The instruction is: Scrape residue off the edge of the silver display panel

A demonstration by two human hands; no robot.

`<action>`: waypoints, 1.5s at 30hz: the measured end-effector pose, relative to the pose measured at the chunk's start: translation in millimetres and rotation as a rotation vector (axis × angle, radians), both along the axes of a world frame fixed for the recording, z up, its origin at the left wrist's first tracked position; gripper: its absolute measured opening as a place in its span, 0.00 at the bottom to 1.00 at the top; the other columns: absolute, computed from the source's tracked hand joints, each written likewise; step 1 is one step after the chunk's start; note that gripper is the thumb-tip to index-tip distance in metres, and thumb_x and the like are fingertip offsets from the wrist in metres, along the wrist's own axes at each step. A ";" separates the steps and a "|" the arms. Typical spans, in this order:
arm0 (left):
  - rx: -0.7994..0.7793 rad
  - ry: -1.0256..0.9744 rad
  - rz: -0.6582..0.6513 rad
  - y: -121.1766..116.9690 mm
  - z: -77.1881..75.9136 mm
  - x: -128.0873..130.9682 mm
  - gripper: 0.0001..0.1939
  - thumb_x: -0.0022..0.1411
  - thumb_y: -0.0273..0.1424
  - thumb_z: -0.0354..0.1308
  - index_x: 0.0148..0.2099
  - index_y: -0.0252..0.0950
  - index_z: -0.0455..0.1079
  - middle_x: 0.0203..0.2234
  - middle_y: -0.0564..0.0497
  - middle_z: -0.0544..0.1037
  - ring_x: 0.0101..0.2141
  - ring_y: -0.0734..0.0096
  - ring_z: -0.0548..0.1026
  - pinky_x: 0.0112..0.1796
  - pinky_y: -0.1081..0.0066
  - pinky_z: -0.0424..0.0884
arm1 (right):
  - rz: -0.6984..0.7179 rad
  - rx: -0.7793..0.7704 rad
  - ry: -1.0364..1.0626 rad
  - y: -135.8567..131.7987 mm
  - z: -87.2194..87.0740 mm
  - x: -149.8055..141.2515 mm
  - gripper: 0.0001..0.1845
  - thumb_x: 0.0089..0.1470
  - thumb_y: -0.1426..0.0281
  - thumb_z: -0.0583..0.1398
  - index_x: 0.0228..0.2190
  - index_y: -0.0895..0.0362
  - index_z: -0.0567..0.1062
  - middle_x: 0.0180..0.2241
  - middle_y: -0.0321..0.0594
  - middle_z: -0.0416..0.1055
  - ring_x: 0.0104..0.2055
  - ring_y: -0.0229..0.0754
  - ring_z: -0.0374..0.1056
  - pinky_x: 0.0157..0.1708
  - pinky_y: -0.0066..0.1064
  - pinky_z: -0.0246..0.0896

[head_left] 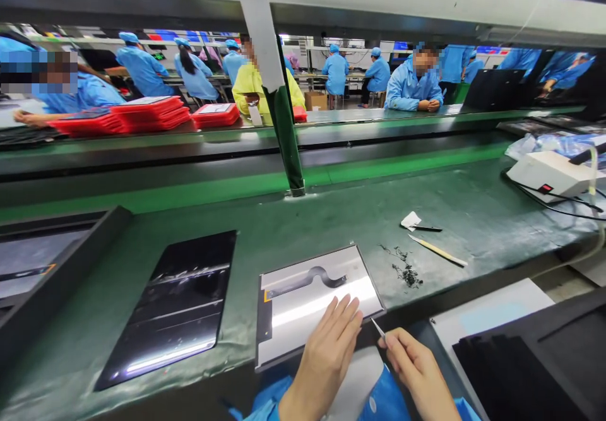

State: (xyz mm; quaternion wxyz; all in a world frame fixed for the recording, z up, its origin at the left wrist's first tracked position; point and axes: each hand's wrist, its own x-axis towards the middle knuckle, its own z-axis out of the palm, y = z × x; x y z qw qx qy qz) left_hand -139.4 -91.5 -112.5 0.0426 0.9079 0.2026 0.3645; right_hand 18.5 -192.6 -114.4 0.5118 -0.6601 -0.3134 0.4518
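A display panel (pixel 307 310) lies back side up at the table's front edge, silver with a dark border. A black ribbon cable (pixel 303 279) curves across its back from an orange-edged connector. My left hand (pixel 329 351) rests flat on the panel's lower right part, fingers stretched out. Just off the panel's lower right corner, my right hand (pixel 411 367) is closed around pointed metal tweezers (pixel 377 328), their tip close to the panel's edge. Most of the tweezers is hidden by the fingers. Left of the panel lies a glossy black screen (pixel 177 307).
Black scraps (pixel 408 274), a yellow-handled tool (pixel 440 250) and a black stick with white paper (pixel 411 221) lie right of the panel. A black tray (pixel 71 276) stands left, a white device (pixel 549 175) right. A post (pixel 286 143) rises behind. Co-workers sit beyond.
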 end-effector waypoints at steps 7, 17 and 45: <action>-0.008 -0.031 -0.003 1.3 0.0 0.1 0.19 0.68 0.18 0.50 0.58 0.33 0.68 0.53 0.43 0.78 0.57 0.60 0.72 0.59 0.57 0.68 | -0.046 0.012 0.137 2.0 5.9 -1.8 0.33 0.47 0.38 0.61 0.26 0.58 0.76 0.17 0.26 0.49 0.19 0.31 0.39 0.17 0.26 0.33; -0.022 -0.039 0.008 1.5 1.6 0.4 0.18 0.69 0.19 0.50 0.58 0.35 0.69 0.52 0.44 0.78 0.56 0.61 0.74 0.58 0.58 0.69 | -0.086 0.019 0.168 1.7 8.6 5.8 0.34 0.45 0.38 0.62 0.24 0.59 0.76 0.18 0.26 0.49 0.19 0.30 0.37 0.17 0.25 0.33; 0.060 -0.011 0.029 4.1 2.7 0.1 0.13 0.71 0.21 0.49 0.53 0.32 0.70 0.50 0.43 0.79 0.54 0.63 0.76 0.59 0.60 0.69 | -0.167 0.008 0.168 -5.5 29.7 47.8 0.33 0.44 0.40 0.65 0.28 0.59 0.77 0.18 0.26 0.53 0.17 0.27 0.39 0.18 0.26 0.30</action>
